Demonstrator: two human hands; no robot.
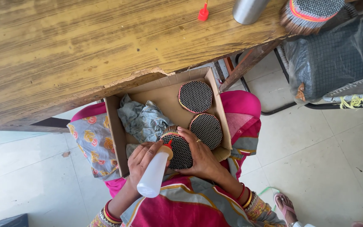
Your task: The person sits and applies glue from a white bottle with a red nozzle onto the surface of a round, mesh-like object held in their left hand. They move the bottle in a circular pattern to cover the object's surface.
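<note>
Left hand wrapped around a white squeeze bottle, orange nozzle pressed to the honeycomb disc clamped under the right hand, near end of the cardboard box on the lap; likely risk an over-hard squeeze, flooding the cells and running onto fingers or cloth. Farther in, crumpled grey rag left, two more discs right, crowding the box. Beyond, wooden table with red cap and steel tumbler.

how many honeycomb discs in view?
4. Two lie in the cardboard box: upper disc, lower disc. A third disc is under the right hand, beside the left hand's squeeze bottle. The fourth disc sits at the table's far right edge. The cloth may hide others.
</note>
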